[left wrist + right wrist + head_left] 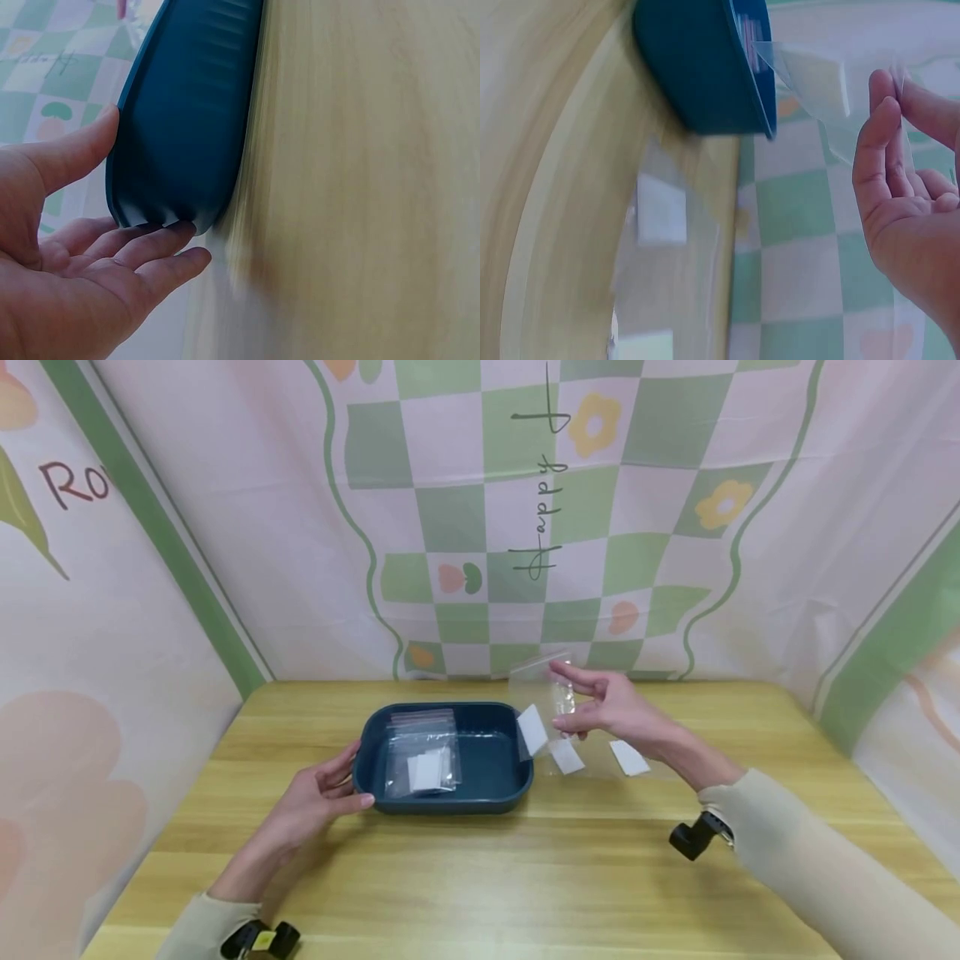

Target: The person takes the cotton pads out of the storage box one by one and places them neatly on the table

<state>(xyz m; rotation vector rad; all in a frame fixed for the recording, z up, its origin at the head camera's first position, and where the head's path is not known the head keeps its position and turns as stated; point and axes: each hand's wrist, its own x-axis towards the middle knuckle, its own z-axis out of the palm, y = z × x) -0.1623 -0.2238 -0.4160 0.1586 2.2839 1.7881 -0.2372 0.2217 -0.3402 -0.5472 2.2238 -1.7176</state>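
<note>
A dark teal plastic basin [457, 806] stands on the table. My left hand [318, 797] holds its left end, thumb on the rim and fingers against the end wall [169, 150]. Inside the basin, toward the left, lie several clear zip bags [422, 747] with white cards in them. Over the basin's right end, my right hand [615, 706] pinches another clear zip bag [802, 71] between thumb and fingers. That bag hangs tilted with a white card [532, 730] in it. Below the right hand, more clear bags with white cards [630, 758] lie on the table.
The wooden table [480, 893] ends at the back against a hanging cloth [442, 518] with green checks and flowers. More printed cloth [135, 635] closes off the left side. A black wrist device [697, 835] sits on the right cuff.
</note>
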